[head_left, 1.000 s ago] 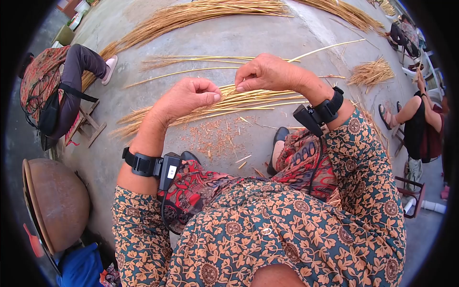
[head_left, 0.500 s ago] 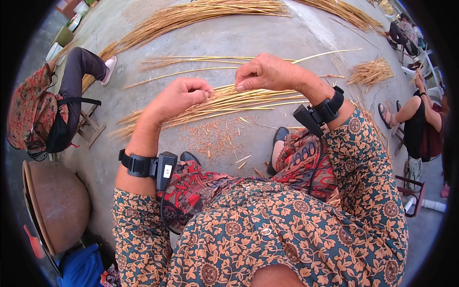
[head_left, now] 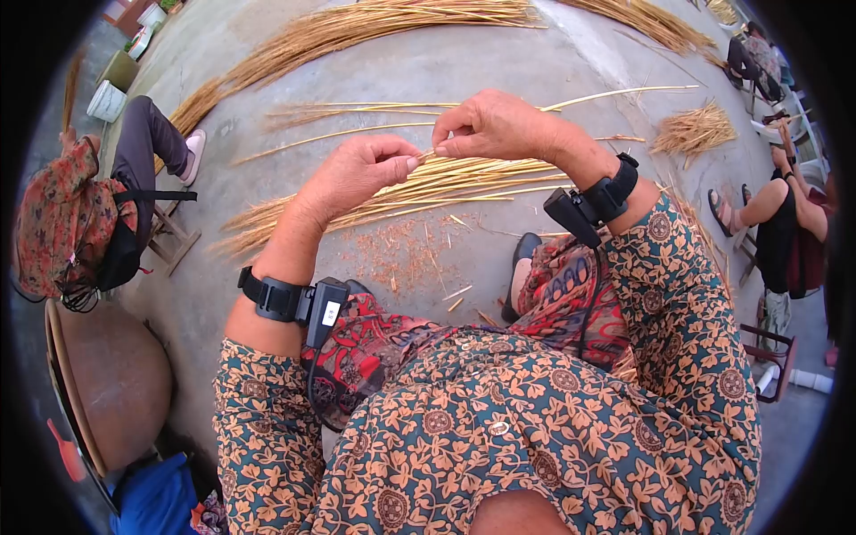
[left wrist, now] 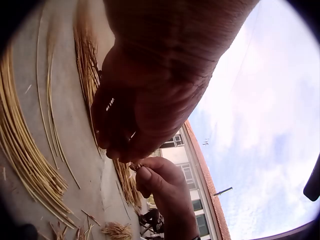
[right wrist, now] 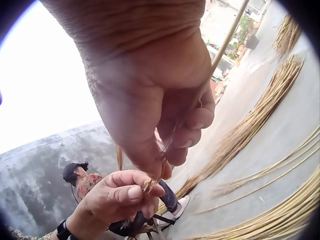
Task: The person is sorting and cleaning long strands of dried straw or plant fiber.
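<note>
My right hand [head_left: 499,127] grips a long, thin straw stalk [head_left: 615,93], whose bare end sticks out to the right. In the right wrist view the stalk [right wrist: 231,36] runs down into the curled fingers. Thumb and fingers of my left hand [head_left: 361,174] pinch a brown, flaky bit of husk [right wrist: 148,186] at the stalk's tip, right by the right fingertips. Beneath both hands lies a loose row of yellow stalks [head_left: 481,178] on the concrete ground, with reddish seed and chaff [head_left: 397,254] scattered in front of it.
A few separate stalks [head_left: 357,109] and a large bundle [head_left: 357,31] lie farther out. To the right is a pile of short straw [head_left: 694,132]. A big brown bowl [head_left: 116,383] stands at left, near a seated person [head_left: 71,223]. Another person sits at right.
My left hand drew away to the left, then came back to the right hand's fingertips. The right hand keeps its grip on the stalk. The person at left has leaned back and outward.
</note>
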